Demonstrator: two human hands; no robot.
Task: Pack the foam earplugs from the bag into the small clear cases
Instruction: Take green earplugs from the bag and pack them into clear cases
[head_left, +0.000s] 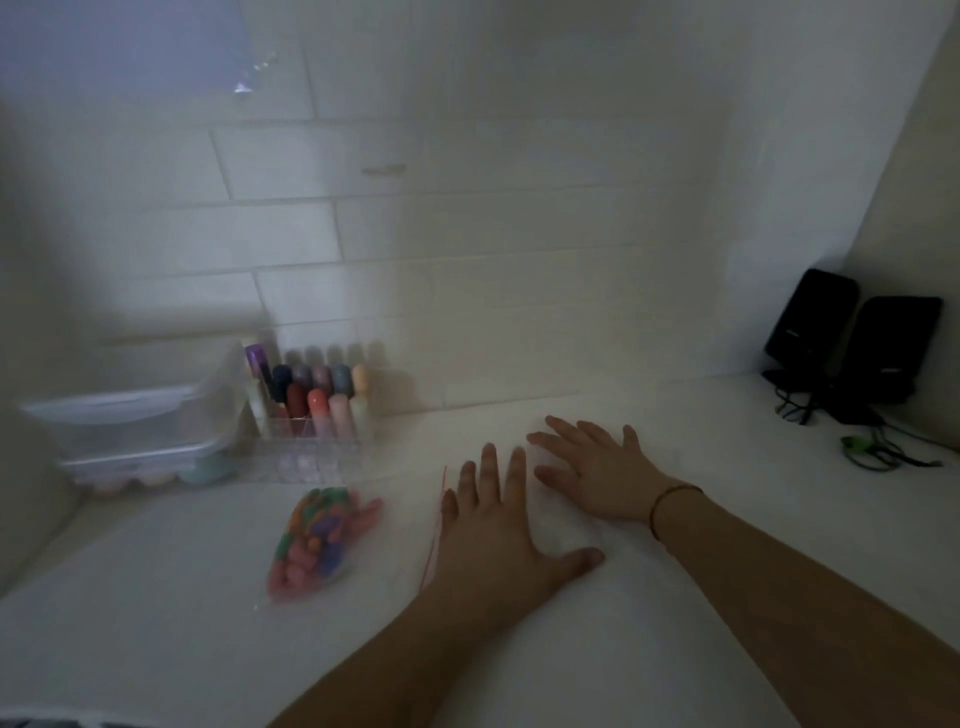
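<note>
**Both hands flat on the counter, earplug bag untouched**

Head view, only view, dim and blurred. Left hand (488, 525) lay palm down on the white counter (727, 493), fingers straight and spread wide, thumb out to the right, holding nothing. Right hand (597, 467) lay just beyond it, also palm down, fingers splayed wide, nothing in it; a thin dark band sat at that wrist. Something faint and clear may have been under or between the palms, plus a thin red line at the left hand's edge; too blurred to tell what.

The clear plastic bag of multicoloured foam earplugs (317, 540) lay on the counter just left of the left hand, apart from it, looking full. Likely parked there for an easy reach by the left hand. Behind it, against the tiled wall, a small clear compartmented case (306, 457) stood in front of a clear rack of coloured capped tubes (317, 400); whether this was one of the task's cases I couldn't confirm. Stacked clear lidded tubs (140, 441) sat further left. Two black speakers (852, 348) with cables stood in the far right corner, well apart.

Judgement: packing not yet begun; flat hands read as a rest or start pose.
</note>
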